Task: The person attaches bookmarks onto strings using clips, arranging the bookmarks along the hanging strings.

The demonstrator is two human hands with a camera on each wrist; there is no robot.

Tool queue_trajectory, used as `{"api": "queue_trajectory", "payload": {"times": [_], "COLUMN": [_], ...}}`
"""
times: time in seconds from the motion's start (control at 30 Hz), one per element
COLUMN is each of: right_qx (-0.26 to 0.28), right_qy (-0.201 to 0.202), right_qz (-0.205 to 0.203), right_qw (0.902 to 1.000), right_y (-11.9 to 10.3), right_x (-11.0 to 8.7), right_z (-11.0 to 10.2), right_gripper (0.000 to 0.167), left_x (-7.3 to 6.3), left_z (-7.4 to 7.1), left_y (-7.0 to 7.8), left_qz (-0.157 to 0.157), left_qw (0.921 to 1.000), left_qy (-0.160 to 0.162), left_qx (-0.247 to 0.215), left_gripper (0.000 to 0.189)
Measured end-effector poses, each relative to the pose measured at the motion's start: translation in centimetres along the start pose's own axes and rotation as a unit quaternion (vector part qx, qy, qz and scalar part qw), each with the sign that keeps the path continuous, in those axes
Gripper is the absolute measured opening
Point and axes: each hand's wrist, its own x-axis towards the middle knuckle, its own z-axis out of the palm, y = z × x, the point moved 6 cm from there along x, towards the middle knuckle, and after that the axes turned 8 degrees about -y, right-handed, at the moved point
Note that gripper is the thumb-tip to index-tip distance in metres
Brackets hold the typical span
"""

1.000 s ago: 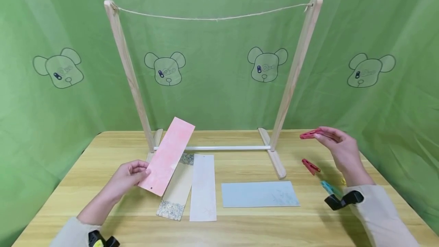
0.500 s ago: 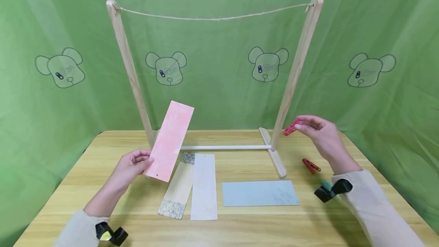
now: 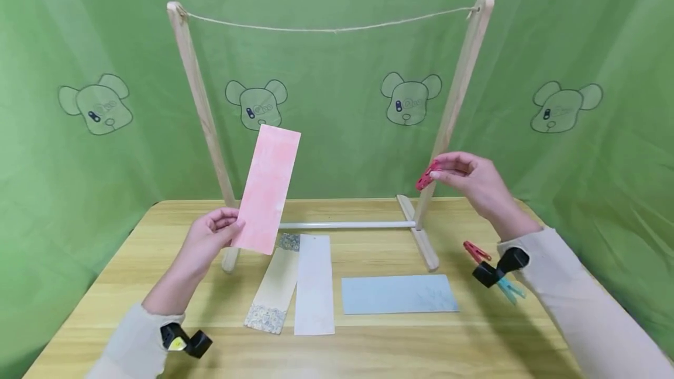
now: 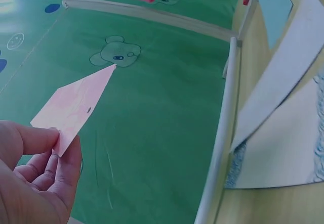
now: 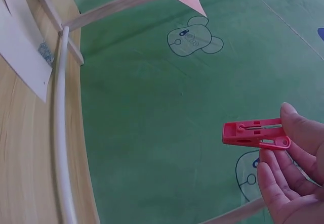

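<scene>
My left hand (image 3: 210, 235) pinches a pink paper card (image 3: 267, 189) by its lower left edge and holds it raised, tilted slightly right. In the left wrist view the thumb lies on one face of the card (image 4: 76, 107), with fingers behind. My right hand (image 3: 474, 183) pinches a red clothespin (image 3: 426, 175) in front of the right post. The right wrist view shows this clothespin (image 5: 255, 134) between thumb and fingertips, its far end pointing away from the hand. Above both hands a string (image 3: 332, 30) sags between the posts of a wooden frame (image 3: 202, 101).
On the table (image 3: 389, 350) lie a white card (image 3: 315, 285), a cream card with patterned ends (image 3: 274, 285) and a light blue card (image 3: 397, 295). Another red clothespin (image 3: 476, 250) and a teal one (image 3: 509, 288) lie at right, partly behind the right wrist camera. A white bar (image 3: 342, 226) joins the frame's feet.
My left hand has lifted the pink card higher and turned it more upright. My right hand has moved up and left with the red clothespin, toward the right post.
</scene>
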Motion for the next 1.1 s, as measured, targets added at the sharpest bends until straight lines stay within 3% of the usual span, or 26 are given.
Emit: {"api": "queue_trajectory", "payload": {"times": [0.33, 0.5, 0.77, 1.1], "right_qx": [-0.004, 0.028, 0.026, 0.108], "right_qy": [-0.027, -0.026, -0.035, -0.058], "right_qz": [0.024, 0.006, -0.023, -0.027], "right_qw": [0.9994, 0.9993, 0.9988, 0.9921], "right_y": [-3.9, -7.3, -11.7, -16.0], "right_x": [2.2, 3.7, 5.4, 7.9], "right_z": [1.4, 2.0, 2.8, 4.1], "right_gripper": [0.038, 0.035, 0.031, 0.033], "left_x": [0.8, 1.4, 1.7, 2.1], "left_z": [0.1, 0.0, -0.7, -1.1], "left_y": [2.1, 2.9, 3.7, 5.0], "left_qz": [0.024, 0.042, 0.063, 0.078], "left_qw": [0.9995, 0.9986, 0.9967, 0.995], "left_qy": [0.017, 0.023, 0.039, 0.044], "left_qx": [-0.012, -0.025, -0.033, -0.044], "left_gripper": [0.022, 0.015, 0.008, 0.01]}}
